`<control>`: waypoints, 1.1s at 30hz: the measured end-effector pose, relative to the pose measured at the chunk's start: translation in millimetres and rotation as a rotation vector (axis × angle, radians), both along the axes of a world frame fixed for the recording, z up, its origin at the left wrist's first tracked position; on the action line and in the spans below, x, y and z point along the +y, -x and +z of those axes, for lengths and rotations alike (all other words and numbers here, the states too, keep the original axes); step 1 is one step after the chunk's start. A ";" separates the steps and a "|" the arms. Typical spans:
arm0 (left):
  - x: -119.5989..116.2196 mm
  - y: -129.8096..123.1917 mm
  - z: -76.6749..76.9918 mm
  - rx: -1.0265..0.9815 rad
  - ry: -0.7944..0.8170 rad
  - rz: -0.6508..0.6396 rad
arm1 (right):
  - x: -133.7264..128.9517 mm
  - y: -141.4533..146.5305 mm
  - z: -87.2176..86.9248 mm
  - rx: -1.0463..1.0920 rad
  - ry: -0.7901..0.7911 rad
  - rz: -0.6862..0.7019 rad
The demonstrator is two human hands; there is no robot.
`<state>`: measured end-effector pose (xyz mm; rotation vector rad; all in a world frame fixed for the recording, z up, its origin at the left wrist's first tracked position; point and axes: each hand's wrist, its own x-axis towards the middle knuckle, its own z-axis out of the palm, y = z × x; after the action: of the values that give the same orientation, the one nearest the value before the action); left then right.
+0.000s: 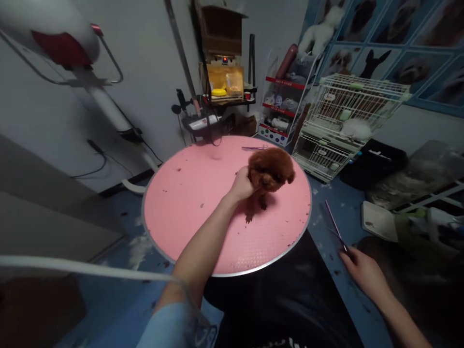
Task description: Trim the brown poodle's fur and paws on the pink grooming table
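Observation:
A small brown curly-haired dog (271, 166) is on the round pink grooming table (188, 203), towards its right side, facing me. My left hand (242, 184) reaches across the table and is closed at the dog's neck, under its head; some of the fingers are hidden by fur. Off the table's right edge, my right hand (360, 270) is wrapped around a pair of purple scissors (335, 225), whose long blades point up and away from me. A second purple pair of scissors (254, 148) lies at the table's far edge, behind the dog.
Brown hair clippings dot the tabletop. On the left stands a dryer (65, 43) on a white arm. Behind are a shelf rack (284, 82) and a stacked wire cage (326, 125) with a white animal (355, 129). A white cord (90, 266) crosses near my left arm.

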<state>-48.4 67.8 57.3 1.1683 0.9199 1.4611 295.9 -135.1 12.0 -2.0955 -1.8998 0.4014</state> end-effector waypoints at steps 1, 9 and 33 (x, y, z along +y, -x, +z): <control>1.1 0.4 -1.1 0.077 -0.069 0.032 | -4.1 -0.2 1.9 0.018 -0.001 0.023; -3.1 5.9 17.8 0.133 0.019 -0.109 | 59.0 58.3 34.5 -0.060 -0.073 0.636; -29.9 2.1 -15.5 -0.049 0.442 -0.131 | 116.0 76.0 55.3 0.095 0.136 0.812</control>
<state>-50.4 37.9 41.8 0.8436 1.0465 1.1032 219.9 -19.1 67.3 -1.2366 -2.6477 0.7887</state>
